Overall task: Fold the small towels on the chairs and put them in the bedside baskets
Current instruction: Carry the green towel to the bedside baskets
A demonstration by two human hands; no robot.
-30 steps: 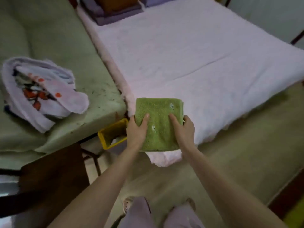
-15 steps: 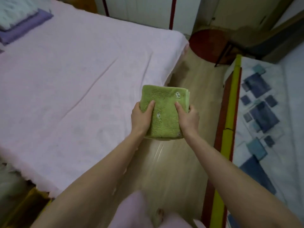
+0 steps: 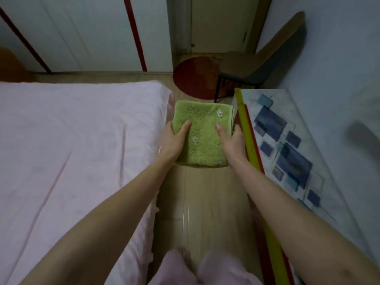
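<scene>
1. No brand, label or readable writing shows anywhere; the only marks on the towel are small white patterns, too small to make out.
2. At the far left lies one bed (image 3: pixel 72 151) with a pale pink cover, a little creased.
3. Behind it stands a white wardrobe (image 3: pixel 82 33) with two red stripes.
4. The left hand (image 3: pixel 174 140) grips the left edge of the towel, thumb on top, the other fingers hidden underneath.
5. One green towel (image 3: pixel 202 134) is held in the air between both hands, over the wooden floor (image 3: pixel 201 212), between the bed and the table. It is folded into a thick rectangle, fluffy, with layered edges showing at its right side. I count three small white patterns on it.
6. The right hand (image 3: pixel 233 140) grips the right edge in the same way, thumb on top.
7. Beyond the towel lies one round red mat (image 3: pixel 195 79).
8. One brown chair (image 3: pixel 261 62) stands next to the mat.
9. At the right is one table (image 3: pixel 329 161) with blue squares on its cover and a yellow-green edge.
</scene>
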